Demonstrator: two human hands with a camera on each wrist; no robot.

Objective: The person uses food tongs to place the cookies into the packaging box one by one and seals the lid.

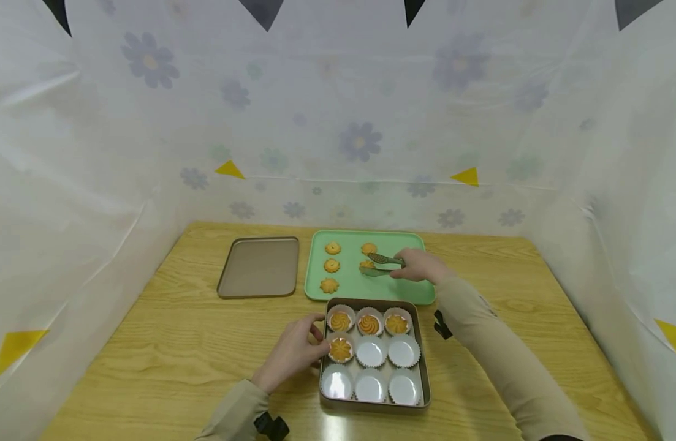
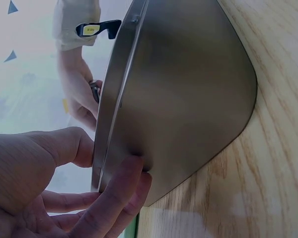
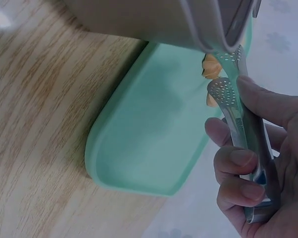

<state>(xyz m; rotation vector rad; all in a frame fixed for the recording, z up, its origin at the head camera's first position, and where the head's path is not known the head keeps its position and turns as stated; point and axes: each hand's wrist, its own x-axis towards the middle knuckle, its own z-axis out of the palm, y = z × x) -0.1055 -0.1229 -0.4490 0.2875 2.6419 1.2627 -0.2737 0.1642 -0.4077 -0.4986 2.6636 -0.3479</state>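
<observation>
My left hand (image 1: 295, 352) holds the left wall of a deep brown baking pan (image 1: 373, 405), thumb at the rim and fingers against the outer side. White paper cups (image 1: 371, 351) stand in rows inside it. Piped cookies (image 1: 369, 324) sit in all three back-row cups and the left middle-row cup (image 1: 340, 349); the other cups hold none. Over the green tray (image 1: 406, 293), my right hand (image 1: 423, 266) grips metal tongs (image 3: 256, 129) with perforated tips. The tongs' tips stand apart around a cookie (image 1: 366, 266) on the tray.
On the tray's left side three cookies (image 1: 331, 266) lie in a column, and another (image 1: 368, 248) lies behind the tongs. A flat brown tray (image 1: 260, 267) stands to the left on the wooden table (image 1: 205, 355). White flowered sheeting (image 1: 315, 122) encloses the table's back and sides.
</observation>
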